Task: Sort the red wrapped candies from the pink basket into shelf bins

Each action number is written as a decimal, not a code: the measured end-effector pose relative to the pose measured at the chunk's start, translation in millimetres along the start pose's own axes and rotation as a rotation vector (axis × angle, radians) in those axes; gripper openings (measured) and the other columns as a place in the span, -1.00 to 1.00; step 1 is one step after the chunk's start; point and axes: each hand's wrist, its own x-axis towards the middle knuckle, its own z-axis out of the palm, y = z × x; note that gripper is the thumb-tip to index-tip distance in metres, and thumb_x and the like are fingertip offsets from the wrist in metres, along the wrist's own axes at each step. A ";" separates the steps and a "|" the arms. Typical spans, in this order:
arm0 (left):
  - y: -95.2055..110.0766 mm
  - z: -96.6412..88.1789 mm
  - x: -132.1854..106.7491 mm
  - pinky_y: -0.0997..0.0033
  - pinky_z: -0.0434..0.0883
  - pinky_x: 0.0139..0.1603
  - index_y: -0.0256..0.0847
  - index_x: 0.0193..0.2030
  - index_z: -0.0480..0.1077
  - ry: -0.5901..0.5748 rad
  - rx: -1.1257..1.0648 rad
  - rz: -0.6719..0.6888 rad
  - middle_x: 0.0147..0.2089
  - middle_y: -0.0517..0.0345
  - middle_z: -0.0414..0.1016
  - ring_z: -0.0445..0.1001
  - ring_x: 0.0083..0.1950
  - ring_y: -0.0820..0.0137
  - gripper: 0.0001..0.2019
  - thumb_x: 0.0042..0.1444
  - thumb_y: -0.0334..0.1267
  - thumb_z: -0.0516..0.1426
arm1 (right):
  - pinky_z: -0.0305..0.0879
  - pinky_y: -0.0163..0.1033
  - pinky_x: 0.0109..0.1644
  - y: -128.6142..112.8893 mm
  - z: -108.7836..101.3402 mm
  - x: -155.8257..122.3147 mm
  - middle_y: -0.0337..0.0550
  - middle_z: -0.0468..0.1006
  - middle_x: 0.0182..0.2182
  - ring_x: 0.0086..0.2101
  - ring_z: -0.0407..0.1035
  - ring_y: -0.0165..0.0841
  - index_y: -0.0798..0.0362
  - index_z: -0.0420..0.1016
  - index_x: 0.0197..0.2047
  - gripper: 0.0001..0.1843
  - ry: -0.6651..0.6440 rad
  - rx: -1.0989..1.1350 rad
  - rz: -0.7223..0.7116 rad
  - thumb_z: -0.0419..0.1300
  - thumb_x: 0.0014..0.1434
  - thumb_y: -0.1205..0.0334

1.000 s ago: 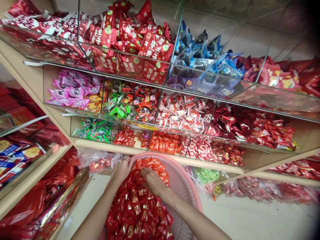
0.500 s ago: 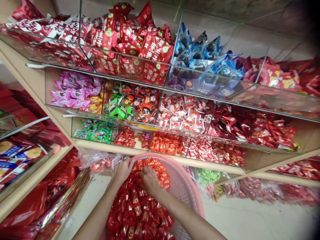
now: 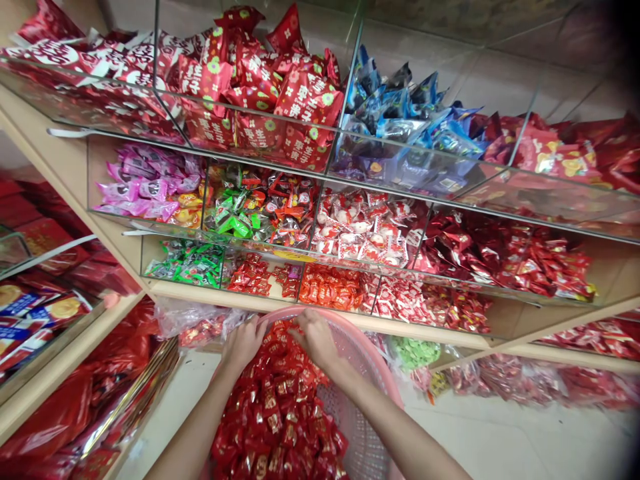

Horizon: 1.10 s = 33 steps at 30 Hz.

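Observation:
A pink plastic basket (image 3: 373, 383) stands in front of me, heaped with red wrapped candies (image 3: 275, 420). At its far left rim is my left hand (image 3: 245, 343), fingers closed over the edge. My right hand (image 3: 316, 339) is inside the basket by the far rim, above the candies. Its fingers are curled down, and whatever they hold is hidden from me. Brighter orange-red candies (image 3: 280, 343) lie between the two hands.
Clear-fronted shelf bins rise ahead, with orange-red candies (image 3: 331, 288), green-wrapped candies (image 3: 187, 263) and blue packets (image 3: 415, 113). A wooden shelf edge (image 3: 400, 325) runs just behind the basket. Plastic bags (image 3: 415, 352) lie on the floor beneath; a side shelf (image 3: 65, 367) stands left.
My right hand has shifted right and away from me, toward the basket's far rim. The orange-red candies near it are spread differently, fewer showing at the right. My left hand stays at the rim.

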 end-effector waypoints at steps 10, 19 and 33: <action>-0.1 -2.0 -1.2 0.33 0.31 -0.34 -0.17 -0.16 0.35 0.011 0.003 0.020 -0.27 -0.04 0.56 0.53 -0.25 0.17 -0.51 0.20 0.03 -0.28 | 0.19 -0.23 -0.22 52.5 -16.7 71.6 0.07 0.43 -0.15 -0.17 0.33 -0.23 0.07 0.49 -0.27 -0.66 0.003 -0.111 0.507 0.06 0.14 0.00; -2.6 2.8 -0.1 0.32 0.33 -0.33 -0.15 -0.08 0.35 0.003 0.008 -0.005 -0.26 -0.03 0.56 0.53 -0.26 0.18 -0.51 0.20 0.03 -0.28 | 0.23 -0.21 -0.14 52.1 -7.1 92.4 0.07 0.34 0.02 -0.04 0.27 -0.17 0.06 0.50 -0.15 -0.65 -0.216 -0.156 0.645 0.23 -0.04 0.14; -0.2 -0.5 -0.5 0.37 0.30 -0.33 -0.18 -0.11 0.37 0.003 -0.011 0.000 -0.24 -0.04 0.55 0.52 -0.25 0.23 -0.49 0.20 0.05 -0.27 | 0.13 -0.25 -0.16 53.4 -26.2 53.0 -0.06 0.44 -0.22 -0.17 0.29 -0.26 0.06 0.38 -0.18 -0.75 0.105 -0.049 0.344 0.09 0.12 0.10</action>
